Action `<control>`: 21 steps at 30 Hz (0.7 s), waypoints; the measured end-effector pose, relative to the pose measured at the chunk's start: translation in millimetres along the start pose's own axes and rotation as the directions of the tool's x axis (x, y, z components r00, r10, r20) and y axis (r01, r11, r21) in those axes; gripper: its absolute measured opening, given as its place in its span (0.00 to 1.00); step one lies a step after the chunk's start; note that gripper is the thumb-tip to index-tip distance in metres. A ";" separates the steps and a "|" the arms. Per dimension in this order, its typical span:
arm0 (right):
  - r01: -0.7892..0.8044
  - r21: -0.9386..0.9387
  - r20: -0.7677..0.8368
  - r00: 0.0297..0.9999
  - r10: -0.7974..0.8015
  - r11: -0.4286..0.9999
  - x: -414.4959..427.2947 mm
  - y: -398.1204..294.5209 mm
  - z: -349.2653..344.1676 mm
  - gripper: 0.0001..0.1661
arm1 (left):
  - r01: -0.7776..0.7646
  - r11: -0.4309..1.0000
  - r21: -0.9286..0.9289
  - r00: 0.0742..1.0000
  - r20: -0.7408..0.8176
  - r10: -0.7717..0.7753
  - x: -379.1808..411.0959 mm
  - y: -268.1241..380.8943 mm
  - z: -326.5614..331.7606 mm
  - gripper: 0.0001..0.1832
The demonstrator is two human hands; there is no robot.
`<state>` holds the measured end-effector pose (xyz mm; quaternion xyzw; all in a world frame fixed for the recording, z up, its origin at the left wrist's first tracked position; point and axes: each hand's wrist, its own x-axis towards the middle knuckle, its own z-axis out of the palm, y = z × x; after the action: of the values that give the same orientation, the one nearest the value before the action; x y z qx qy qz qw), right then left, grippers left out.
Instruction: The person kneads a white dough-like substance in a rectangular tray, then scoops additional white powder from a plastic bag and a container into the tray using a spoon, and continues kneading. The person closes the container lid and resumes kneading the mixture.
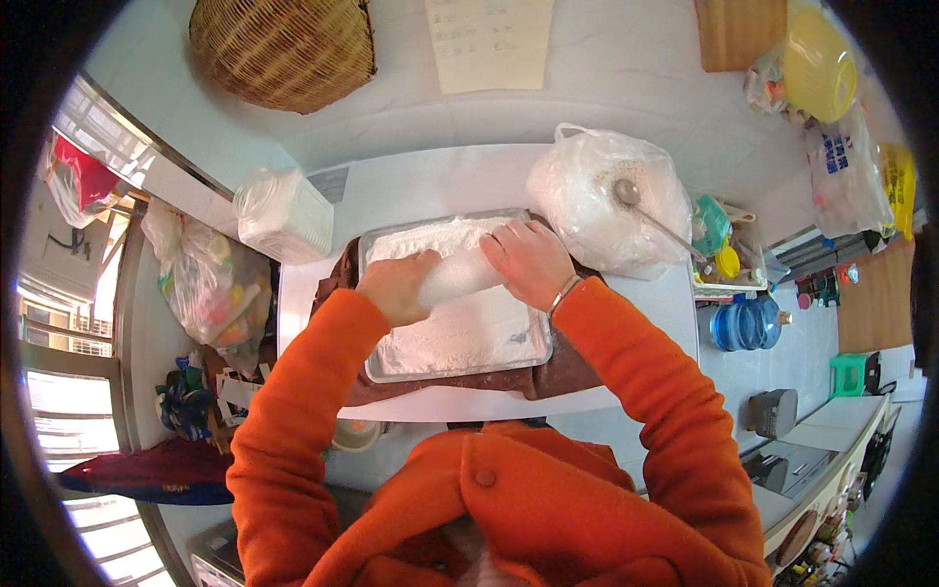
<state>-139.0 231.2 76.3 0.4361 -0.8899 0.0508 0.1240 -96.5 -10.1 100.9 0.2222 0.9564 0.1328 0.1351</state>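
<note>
A white, cylinder-like object point(461, 279) lies slantwise over a shallow tray point(544, 351) spread with white powder point(455, 334). My left hand point(402, 285) grips its left end, and my right hand point(530, 263) is wrapped over its right end. Powder or glare hides its surface, so its exact kind is unclear. Beneath the tray is a dark brown cloth point(455, 387) on a white table point(506, 169). A bracelet circles my right wrist.
Right of the tray stands an open plastic bag point(587, 220) of white powder, a metal ladle point(628, 192) resting in it. A clear square jar point(290, 220) stands at the back left. A woven basket point(286, 51) and a paper sheet point(490, 44) are on the wall.
</note>
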 end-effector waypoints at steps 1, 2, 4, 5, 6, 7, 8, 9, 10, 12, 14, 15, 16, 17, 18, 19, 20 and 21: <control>-0.060 0.093 0.165 0.985 0.044 0.994 5.1 -2.1 -9.7 0.28 | -0.012 0.994 0.110 0.999 -0.050 0.018 0.5 -1.9 4.2 0.35; -0.133 0.175 0.329 0.942 0.069 0.976 10.8 -3.5 -18.5 0.28 | -0.019 0.975 0.220 0.994 -0.098 0.042 0.8 -5.0 8.9 0.34; -0.208 0.284 0.561 0.828 0.014 0.936 24.9 0.4 -32.7 0.27 | -0.060 0.929 0.365 0.974 -0.181 0.134 0.1 -4.4 14.6 0.34; -0.256 0.326 0.659 0.752 -0.025 0.910 27.5 2.5 -36.1 0.26 | -0.094 0.910 0.405 0.955 -0.220 0.197 -1.2 -1.8 16.7 0.34; -0.233 0.311 0.634 0.773 -0.019 0.921 27.2 2.0 -36.0 0.26 | -0.119 0.886 0.447 0.932 -0.259 0.255 -3.0 -0.5 16.7 0.34; -0.210 0.295 0.608 0.794 -0.014 0.932 26.8 1.4 -34.4 0.25 | -0.118 0.901 0.417 0.926 -0.281 0.252 -3.5 -1.2 17.3 0.35; -0.187 0.278 0.582 0.813 -0.010 0.942 26.3 0.6 -32.0 0.24 | -0.118 0.915 0.386 0.920 -0.304 0.247 -3.9 -3.0 18.7 0.35; -0.102 0.239 0.452 0.892 -0.017 0.966 23.1 -0.9 -26.1 0.23 | -0.114 0.929 0.352 0.915 -0.328 0.236 -5.3 -1.5 17.7 0.35; -0.024 0.185 0.312 0.950 -0.036 0.982 17.5 -2.8 -17.4 0.23 | -0.088 0.974 0.208 0.960 -0.244 0.139 -6.0 -0.2 15.0 0.35; 0.090 0.071 0.091 0.991 -0.096 0.993 11.7 -5.8 -7.9 0.22 | 0.024 0.997 -0.074 0.999 -0.031 -0.026 -6.0 0.9 4.7 0.36; 0.161 -0.034 -0.057 0.985 -0.163 0.986 10.0 -8.5 -3.6 0.21 | 0.081 0.967 -0.242 0.988 0.150 -0.046 -5.2 -7.6 -0.6 0.36; 0.131 -0.027 -0.057 0.990 -0.132 0.991 8.1 -8.5 -1.0 0.21 | 0.116 0.940 -0.321 0.971 0.236 -0.039 -3.8 -10.6 -1.9 0.36; 0.099 -0.021 -0.057 0.993 -0.100 0.995 6.0 -8.9 0.8 0.21 | 0.105 0.969 -0.223 0.983 0.172 -0.067 -4.1 -8.0 0.4 0.36; 0.067 -0.014 -0.057 0.996 -0.068 0.998 5.3 -8.4 2.1 0.21 | 0.101 0.987 -0.121 0.990 0.105 -0.088 -5.2 -1.8 5.2 0.35; -0.016 0.083 0.124 0.992 0.006 0.996 7.8 -8.5 -3.2 0.22 | 0.103 0.994 -0.018 0.994 0.041 -0.103 -7.2 0.4 10.1 0.35; -0.115 0.162 0.305 0.950 0.061 0.980 11.6 -7.3 -12.1 0.22 | 0.044 0.993 0.106 0.999 -0.033 -0.041 -8.9 -1.9 13.3 0.35; -0.224 0.222 0.480 0.872 0.093 0.949 14.8 -6.1 -16.7 0.23 | -0.006 0.973 0.232 0.995 -0.098 0.030 -10.2 -5.1 16.6 0.34; -0.228 0.238 0.516 0.853 0.076 0.944 15.0 -3.6 -18.1 0.23 | -0.051 0.933 0.355 0.981 -0.156 0.113 -10.4 -6.0 19.8 0.34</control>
<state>-141.8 221.1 97.7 0.3752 -0.9060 0.0760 -0.1806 -83.6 -16.2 82.7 0.2701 0.9627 -0.0148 0.0036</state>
